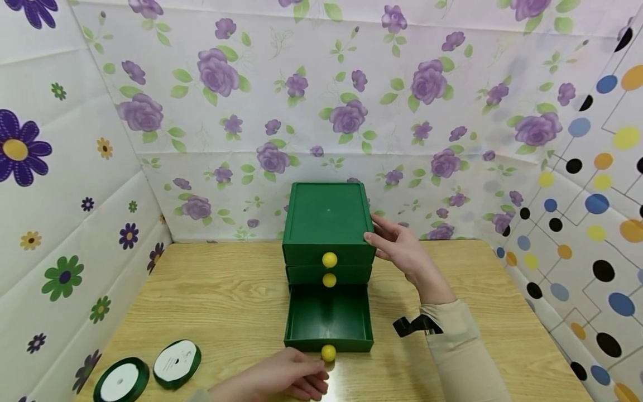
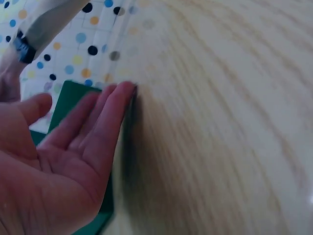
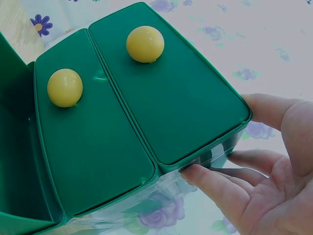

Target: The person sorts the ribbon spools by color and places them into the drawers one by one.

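Observation:
A green cabinet point(image 1: 329, 215) has its bottom drawer point(image 1: 329, 318) pulled out, with no contents showing inside. Yellow ball knobs mark the top drawer point(image 3: 195, 98) and middle drawer point(image 3: 88, 142), both pushed in. My right hand point(image 1: 402, 251) rests against the cabinet's right side near the upper front corner, its thumb at the top edge and its fingers extended along the side wall. Low in front, my left hand point(image 1: 286, 374) lies beside the bottom drawer's yellow knob point(image 1: 329, 353), palm turned inward, fingers loosely extended and holding nothing.
Two ribbon spools lie at the table's front left: a dark green one point(image 1: 122, 381) and another with a white label point(image 1: 177, 363). Flowered cloth point(image 1: 241, 100) hangs behind the wooden table point(image 1: 221, 296), with dotted cloth point(image 1: 598, 234) at its right.

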### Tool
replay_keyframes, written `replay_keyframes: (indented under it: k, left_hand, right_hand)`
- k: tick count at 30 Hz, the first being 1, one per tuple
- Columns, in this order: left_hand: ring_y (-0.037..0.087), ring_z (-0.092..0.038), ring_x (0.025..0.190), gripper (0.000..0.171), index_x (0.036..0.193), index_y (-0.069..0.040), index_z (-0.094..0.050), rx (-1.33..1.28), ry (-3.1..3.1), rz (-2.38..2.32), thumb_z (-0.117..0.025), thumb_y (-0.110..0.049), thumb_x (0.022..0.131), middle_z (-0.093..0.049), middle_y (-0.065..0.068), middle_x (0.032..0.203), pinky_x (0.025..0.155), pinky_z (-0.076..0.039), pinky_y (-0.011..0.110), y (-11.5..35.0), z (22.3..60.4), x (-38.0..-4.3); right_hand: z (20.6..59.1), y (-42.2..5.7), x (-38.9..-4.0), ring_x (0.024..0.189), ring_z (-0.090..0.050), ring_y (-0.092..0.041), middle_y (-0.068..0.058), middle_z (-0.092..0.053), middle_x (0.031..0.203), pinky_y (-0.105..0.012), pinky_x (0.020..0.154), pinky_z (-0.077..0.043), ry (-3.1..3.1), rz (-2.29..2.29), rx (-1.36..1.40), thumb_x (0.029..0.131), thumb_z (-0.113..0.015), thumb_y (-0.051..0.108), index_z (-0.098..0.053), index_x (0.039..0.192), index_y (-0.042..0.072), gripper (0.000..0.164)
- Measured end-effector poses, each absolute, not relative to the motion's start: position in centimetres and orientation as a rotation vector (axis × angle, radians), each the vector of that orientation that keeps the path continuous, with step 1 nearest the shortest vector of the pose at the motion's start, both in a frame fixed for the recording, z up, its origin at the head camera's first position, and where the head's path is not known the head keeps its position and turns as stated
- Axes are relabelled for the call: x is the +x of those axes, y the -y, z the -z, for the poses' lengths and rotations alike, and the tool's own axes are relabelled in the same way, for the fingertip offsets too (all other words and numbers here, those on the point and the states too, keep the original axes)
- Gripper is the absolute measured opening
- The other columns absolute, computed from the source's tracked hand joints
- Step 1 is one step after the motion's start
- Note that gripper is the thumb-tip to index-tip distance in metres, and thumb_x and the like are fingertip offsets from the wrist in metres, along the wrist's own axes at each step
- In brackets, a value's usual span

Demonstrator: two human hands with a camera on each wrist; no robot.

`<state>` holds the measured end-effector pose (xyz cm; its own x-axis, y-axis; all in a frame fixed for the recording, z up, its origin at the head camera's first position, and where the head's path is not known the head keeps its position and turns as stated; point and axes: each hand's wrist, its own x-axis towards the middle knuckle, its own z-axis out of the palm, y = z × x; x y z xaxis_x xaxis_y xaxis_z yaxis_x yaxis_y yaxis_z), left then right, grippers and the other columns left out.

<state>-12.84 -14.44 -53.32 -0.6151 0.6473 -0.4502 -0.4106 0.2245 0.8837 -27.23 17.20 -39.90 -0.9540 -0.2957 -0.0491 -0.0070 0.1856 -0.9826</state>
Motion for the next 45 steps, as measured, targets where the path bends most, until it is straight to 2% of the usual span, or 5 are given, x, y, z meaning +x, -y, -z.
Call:
replay_keyframes:
  k: [9, 16, 26, 30, 45]
  left_hand:
    - [0.046, -0.072, 0.111, 0.041, 0.122, 0.004, -0.077, 0.595, -1.631, -1.49, -0.049, -0.026, 0.117, -0.077, 0.019, 0.117, 0.093, -0.062, 0.052, 19.4, 50.5, -13.7]
    - [0.037, -0.071, 0.114, 0.039, 0.128, 0.007, -0.071, 0.478, -1.872, -1.57, -0.053, -0.026, 0.116, -0.074, 0.022, 0.121, 0.094, -0.062, 0.048, 24.3, 49.0, -14.7]
    - [0.034, -0.066, 0.122, 0.05, 0.138, -0.005, -0.07, 0.141, -2.557, -1.347, -0.077, -0.039, 0.102, -0.07, 0.013, 0.135, 0.09, -0.062, 0.043, 30.5, 48.5, -14.5]
    - [0.044, -0.061, 0.129, 0.055, 0.14, -0.005, -0.068, 0.223, -2.723, -1.135, -0.084, -0.035, 0.096, -0.066, 0.018, 0.14, 0.092, -0.061, 0.054, 32.4, 48.6, -14.3]
    - [0.048, -0.055, 0.125, 0.094, 0.149, -0.005, -0.058, 0.353, -2.636, -0.688, -0.101, -0.039, 0.073, -0.053, 0.022, 0.144, 0.095, -0.052, 0.067, 35.3, 49.3, -13.7]
  right_hand:
    - [39.8, -17.2, -27.2, 0.155, -0.039, -0.034, -0.013, -0.032, 0.173, -0.055, 0.117, -0.043, -2.239, 1.842, -0.298, 0.106, -0.071, 0.042, -0.032, 0.171, 0.024, 0.078]
    - [39.7, -17.2, -27.1, 0.155, -0.039, -0.034, -0.013, -0.032, 0.173, -0.055, 0.117, -0.044, -2.242, 1.839, -0.297, 0.106, -0.07, 0.042, -0.032, 0.171, 0.024, 0.077]
    - [39.9, -17.3, -27.1, 0.154, -0.041, -0.034, -0.013, -0.033, 0.173, -0.054, 0.117, -0.045, -2.249, 1.841, -0.293, 0.106, -0.07, 0.042, -0.032, 0.171, 0.024, 0.077]
    - [40.0, -17.2, -27.2, 0.154, -0.041, -0.033, -0.013, -0.033, 0.173, -0.052, 0.116, -0.046, -2.252, 1.838, -0.289, 0.106, -0.071, 0.042, -0.032, 0.171, 0.025, 0.077]
    - [40.0, -17.1, -27.2, 0.153, -0.042, -0.033, -0.013, -0.033, 0.173, -0.053, 0.116, -0.046, -2.256, 1.831, -0.282, 0.106, -0.071, 0.043, -0.032, 0.171, 0.025, 0.078]
